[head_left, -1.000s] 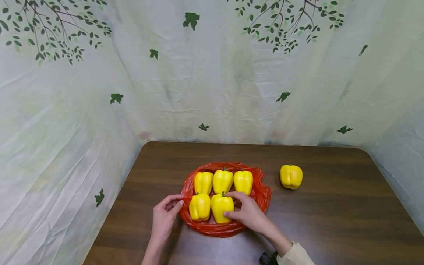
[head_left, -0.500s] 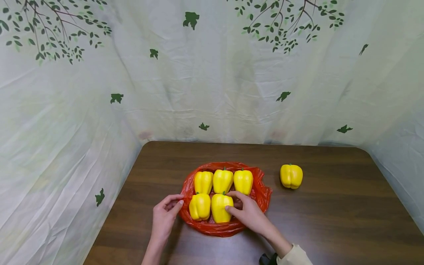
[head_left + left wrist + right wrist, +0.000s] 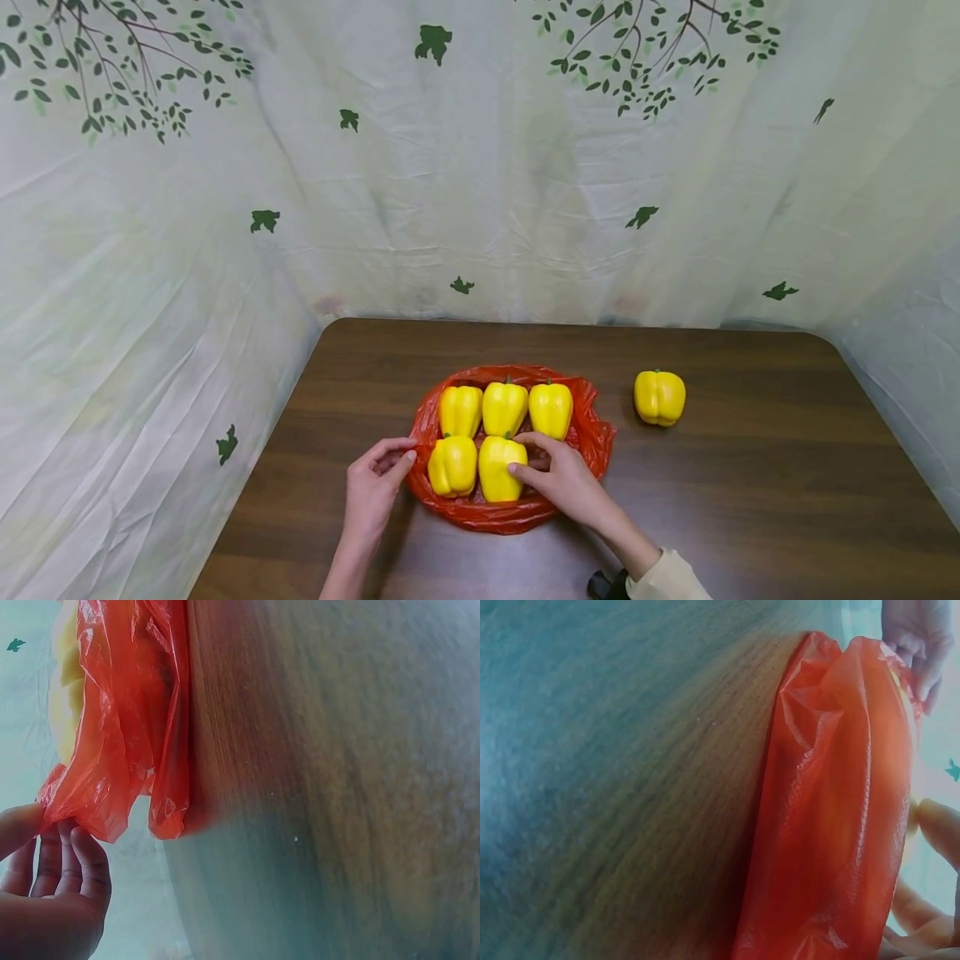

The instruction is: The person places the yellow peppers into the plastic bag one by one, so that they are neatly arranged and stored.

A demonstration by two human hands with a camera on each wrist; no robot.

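A red plastic bag point(image 3: 495, 523) lies spread on the table, its rim rolled outward. Inside are several yellow bell peppers, three in the back row point(image 3: 505, 408) and two in front. My left hand point(image 3: 369, 492) pinches the bag's left edge between thumb and fingers; the left wrist view shows the thin red film point(image 3: 105, 772) caught there. At the front right pepper point(image 3: 501, 475), my right hand point(image 3: 570, 485) has its thumb on the right side and fingers curled behind. In the right wrist view the bag wall point(image 3: 825, 817) hides most of that pepper.
One more yellow bell pepper point(image 3: 660, 398) stands alone on the brown wooden table point(image 3: 750, 467), right of the bag. A pale curtain point(image 3: 510, 183) with printed leaves hangs behind the table. A dark object point(image 3: 606, 586) sits by the right sleeve.
My right thumb has slid slightly right on the front right pepper, which has tilted a little. The left hand and the bag stay where they were.
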